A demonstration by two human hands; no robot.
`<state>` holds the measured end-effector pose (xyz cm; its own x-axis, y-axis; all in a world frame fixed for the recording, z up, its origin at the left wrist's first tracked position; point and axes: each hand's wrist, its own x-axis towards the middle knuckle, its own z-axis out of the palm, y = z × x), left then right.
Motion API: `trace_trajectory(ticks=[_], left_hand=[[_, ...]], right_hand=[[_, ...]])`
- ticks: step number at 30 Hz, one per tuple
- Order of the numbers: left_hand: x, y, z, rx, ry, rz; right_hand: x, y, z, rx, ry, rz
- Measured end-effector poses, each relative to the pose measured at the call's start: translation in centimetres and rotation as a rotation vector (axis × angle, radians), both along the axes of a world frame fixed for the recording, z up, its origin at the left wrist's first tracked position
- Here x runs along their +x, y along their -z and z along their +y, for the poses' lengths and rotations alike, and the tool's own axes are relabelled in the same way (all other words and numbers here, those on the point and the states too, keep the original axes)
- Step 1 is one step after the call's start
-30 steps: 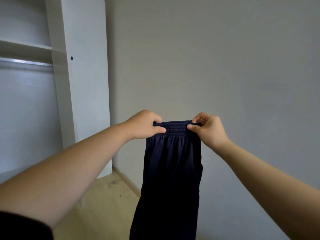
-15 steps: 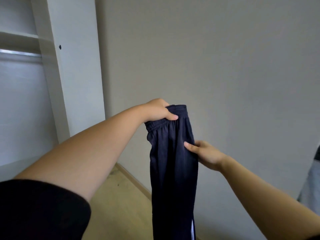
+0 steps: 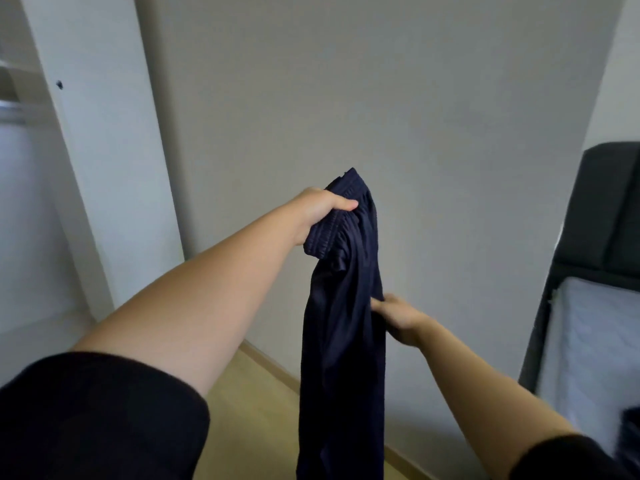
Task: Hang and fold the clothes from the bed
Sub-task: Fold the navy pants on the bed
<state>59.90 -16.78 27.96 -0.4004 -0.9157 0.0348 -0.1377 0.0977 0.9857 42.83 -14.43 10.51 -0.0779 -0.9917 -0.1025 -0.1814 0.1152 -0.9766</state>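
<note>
A pair of dark navy trousers (image 3: 341, 341) hangs straight down in front of the grey wall. My left hand (image 3: 322, 211) grips the bunched elastic waistband at the top, arm stretched forward. Lower down, my right hand (image 3: 398, 317) holds the right edge of the hanging legs at about mid-height, and the fabric hides its fingertips. The trouser hems run out of view at the bottom.
A white wardrobe side panel (image 3: 104, 133) stands at the left, with a metal hanging rail (image 3: 10, 109) just inside it. The bed's dark headboard (image 3: 609, 202) and pale mattress (image 3: 588, 341) are at the right edge. Wooden floor (image 3: 249, 410) lies below.
My right hand let go of the waistband and slid down the side of the legs. My left hand gathered the whole waistband, and the view swung right, bringing the bed into sight.
</note>
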Motion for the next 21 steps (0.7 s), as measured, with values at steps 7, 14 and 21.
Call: trace_trajectory(ticks=[7, 14, 21], left_hand=[[-6.6, 0.5, 4.2, 0.096, 0.059, 0.31], [-11.1, -1.8, 8.9, 0.064, 0.082, 0.456], [-18.5, -2.8, 18.6, 0.055, 0.182, 0.503]], right_hand=[[-4.6, 1.9, 3.9, 0.033, 0.493, -0.254], [-14.2, -7.8, 11.5, -0.288, 0.932, 0.143], [-20.7, -16.6, 25.0, -0.48, 1.311, 0.642]])
